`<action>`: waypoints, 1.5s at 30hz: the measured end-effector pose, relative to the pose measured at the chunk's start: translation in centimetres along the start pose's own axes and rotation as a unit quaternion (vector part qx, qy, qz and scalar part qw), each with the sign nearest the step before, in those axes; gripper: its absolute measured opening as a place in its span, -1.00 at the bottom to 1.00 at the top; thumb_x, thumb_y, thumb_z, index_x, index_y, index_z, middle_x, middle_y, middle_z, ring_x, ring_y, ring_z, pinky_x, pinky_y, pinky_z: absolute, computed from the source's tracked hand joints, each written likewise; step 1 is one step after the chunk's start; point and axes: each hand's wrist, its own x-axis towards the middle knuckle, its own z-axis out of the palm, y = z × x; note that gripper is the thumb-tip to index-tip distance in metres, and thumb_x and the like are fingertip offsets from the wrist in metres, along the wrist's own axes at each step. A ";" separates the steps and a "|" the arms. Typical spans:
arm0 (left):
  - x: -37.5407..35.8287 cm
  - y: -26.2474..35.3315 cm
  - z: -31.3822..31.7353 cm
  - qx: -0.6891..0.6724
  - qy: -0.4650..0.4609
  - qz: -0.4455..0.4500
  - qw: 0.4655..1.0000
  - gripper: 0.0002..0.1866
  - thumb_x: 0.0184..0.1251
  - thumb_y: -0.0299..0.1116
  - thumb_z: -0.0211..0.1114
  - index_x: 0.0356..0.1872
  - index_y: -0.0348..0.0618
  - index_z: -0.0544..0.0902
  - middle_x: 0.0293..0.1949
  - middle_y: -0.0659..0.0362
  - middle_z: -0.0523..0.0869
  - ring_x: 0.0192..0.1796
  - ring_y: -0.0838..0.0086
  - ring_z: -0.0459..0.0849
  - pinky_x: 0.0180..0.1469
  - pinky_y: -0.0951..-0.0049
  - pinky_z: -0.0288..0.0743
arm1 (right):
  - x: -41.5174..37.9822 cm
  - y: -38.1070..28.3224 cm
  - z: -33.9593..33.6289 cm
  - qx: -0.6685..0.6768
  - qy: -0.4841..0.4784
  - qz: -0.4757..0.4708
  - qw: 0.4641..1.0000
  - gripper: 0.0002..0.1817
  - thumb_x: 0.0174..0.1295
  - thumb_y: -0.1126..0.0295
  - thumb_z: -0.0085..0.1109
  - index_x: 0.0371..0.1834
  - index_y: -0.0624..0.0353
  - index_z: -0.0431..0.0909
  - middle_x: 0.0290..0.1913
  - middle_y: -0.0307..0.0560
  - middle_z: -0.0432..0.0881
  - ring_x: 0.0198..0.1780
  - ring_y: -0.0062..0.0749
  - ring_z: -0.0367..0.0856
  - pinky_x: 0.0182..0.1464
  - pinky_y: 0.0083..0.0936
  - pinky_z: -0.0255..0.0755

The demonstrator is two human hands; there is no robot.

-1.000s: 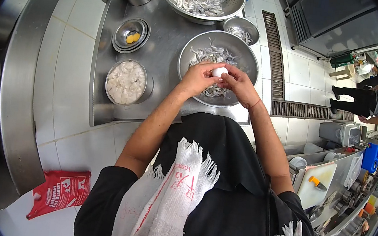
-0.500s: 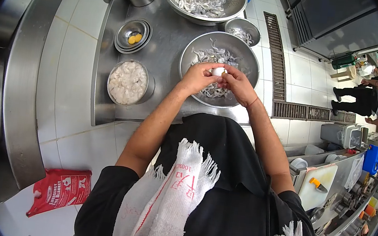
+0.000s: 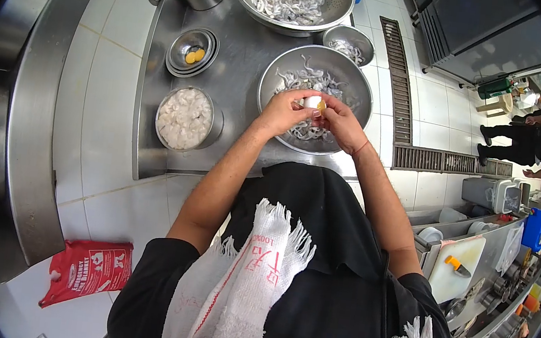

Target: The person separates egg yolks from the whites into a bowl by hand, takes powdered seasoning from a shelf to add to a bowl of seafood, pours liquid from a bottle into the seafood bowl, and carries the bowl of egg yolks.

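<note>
Egg (image 3: 313, 102) location: held between both of my hands above the steel bowl (image 3: 273, 86) of grey seafood strips, at the near right of the desk (image 3: 244, 52). Yellow yolk shows at the shell's right edge.

Desk: stainless steel, running from near to far at the centre of the scene, carrying all vessels.

Colander (image 3: 339, 6): far end of the desk, filled with more grey strips.

Steel bowl: directly under my hands, touching nothing else that I can make out.

Round tin (image 3: 186, 119): near left of the desk, filled with pale white pieces.

Stacked small bowls (image 3: 190, 53): beyond the tin, two yolks inside.

Left hand (image 3: 283, 112): grip clamped on the left part of the shell, fingers curled over it.

Right hand (image 3: 341, 125): grip clamped on the right part of the shell, fingertips meeting those of the left.

A white towel (image 3: 244, 279) hangs over my shoulder. Another person (image 3: 534, 142) stands far right, well apart.
</note>
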 end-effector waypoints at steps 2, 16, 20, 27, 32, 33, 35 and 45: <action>0.1 0.3 -0.1 0.021 0.003 0.000 1.000 -0.52 0.37 -0.46 0.43 0.31 -0.11 0.64 0.14 0.18 0.74 -0.13 0.59 0.72 -0.06 0.55 0.66 | 0.3 0.3 -0.2 0.011 -0.003 0.006 1.000 -0.59 0.57 0.35 0.00 0.41 0.25 0.43 0.01 -0.19 0.65 -0.11 -0.62 0.62 0.01 -0.61 0.59; 0.3 -0.2 -0.3 -0.129 0.030 -0.038 0.990 -0.60 0.56 -0.35 0.25 0.33 -0.19 0.48 0.11 0.10 0.67 -0.01 0.46 0.75 -0.08 0.47 0.70 | 0.3 0.1 -0.6 0.122 0.012 0.023 0.992 -0.65 0.53 0.45 -0.13 0.31 0.28 0.41 0.13 0.00 0.60 0.06 -0.33 0.69 0.14 -0.40 0.67; 0.2 -0.1 -0.5 -0.241 0.068 -0.079 0.965 -0.69 0.52 -0.39 0.23 0.19 -0.18 0.46 0.09 0.09 0.61 -0.03 0.38 0.76 -0.10 0.42 0.73 | 0.6 0.1 -0.9 0.155 0.021 0.023 0.987 -0.64 0.54 0.40 -0.13 0.31 0.29 0.40 0.09 0.00 0.57 0.06 -0.30 0.67 0.14 -0.36 0.68; 1.8 0.0 0.4 -0.133 0.051 -0.153 0.978 -0.73 0.44 -0.30 0.33 0.02 -0.16 0.50 -0.10 0.16 0.61 -0.27 0.48 0.67 -0.24 0.41 0.73 | 1.1 0.2 -1.0 0.106 0.029 0.025 0.994 -0.62 0.60 0.25 -0.14 0.27 0.26 0.45 0.09 -0.01 0.56 0.05 -0.35 0.64 0.10 -0.39 0.70; 2.6 1.5 1.2 0.127 0.027 -0.153 0.980 -0.70 0.32 -0.20 0.43 -0.14 -0.18 0.59 -0.27 0.10 0.74 -0.26 0.43 0.74 -0.32 0.38 0.65 | 1.2 0.0 -0.7 0.062 0.026 0.022 0.998 -0.57 0.64 0.14 -0.16 0.23 0.27 0.49 0.07 -0.05 0.57 0.03 -0.40 0.63 0.07 -0.44 0.70; 2.8 1.0 1.2 0.184 0.045 -0.120 0.975 -0.69 0.28 -0.18 0.44 -0.17 -0.16 0.61 -0.26 0.06 0.76 -0.25 0.37 0.76 -0.29 0.33 0.65 | 1.1 -0.1 -0.5 0.065 0.030 0.023 0.997 -0.57 0.64 0.13 -0.16 0.23 0.27 0.49 0.07 -0.05 0.58 0.03 -0.41 0.63 0.07 -0.44 0.69; 3.4 -0.1 1.2 0.295 0.079 -0.051 0.951 -0.68 0.20 -0.13 0.47 -0.22 -0.13 0.65 -0.24 -0.01 0.80 -0.22 0.25 0.81 -0.23 0.23 0.64 | 1.0 -0.4 -0.2 0.070 0.039 0.025 0.996 -0.56 0.64 0.12 -0.16 0.22 0.27 0.50 0.07 -0.06 0.59 0.02 -0.43 0.63 0.07 -0.44 0.69; 2.0 2.3 2.4 0.402 0.184 0.057 0.895 -0.77 0.15 -0.21 0.46 -0.26 -0.06 0.68 -0.29 0.04 0.78 -0.21 0.07 0.78 -0.18 0.08 0.62 | 2.3 0.6 -0.7 0.185 0.044 0.007 0.982 -0.59 0.65 0.12 -0.16 0.11 0.26 0.52 -0.02 -0.04 0.66 -0.05 -0.39 0.67 0.04 -0.42 0.64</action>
